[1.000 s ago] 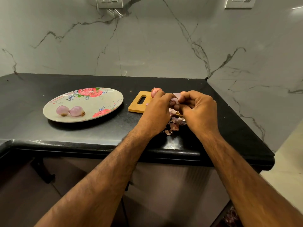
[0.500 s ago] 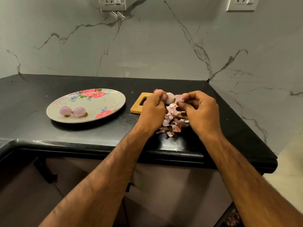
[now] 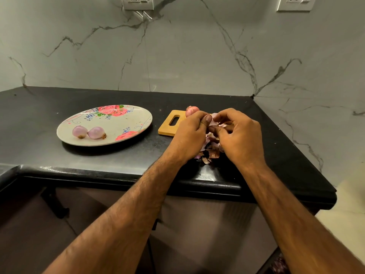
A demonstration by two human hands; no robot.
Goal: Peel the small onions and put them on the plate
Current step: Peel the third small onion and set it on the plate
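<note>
My left hand (image 3: pixel 190 133) and my right hand (image 3: pixel 238 135) meet over a small wooden cutting board (image 3: pixel 167 126). Between their fingertips they hold a small onion (image 3: pixel 213 122), mostly hidden; only a pale pink bit shows. My left hand grips it and my right fingers pinch at its skin. Loose onion skins (image 3: pixel 210 153) lie under the hands on the black counter. An unpeeled reddish onion (image 3: pixel 192 110) sits on the board behind my left hand. Two peeled onions (image 3: pixel 79 132) (image 3: pixel 96 133) lie on the flowered plate (image 3: pixel 110 123) at the left.
The black counter (image 3: pixel 59 155) ends in a rounded front edge close to my forearms and a right edge past my right hand. A marble wall rises behind it, carrying two socket plates (image 3: pixel 137 2) (image 3: pixel 294 3) at the top.
My hands have closed together again around the onion, hiding most of it. A few more skins lie on the counter than a second ago. The plate's onions have not moved.
</note>
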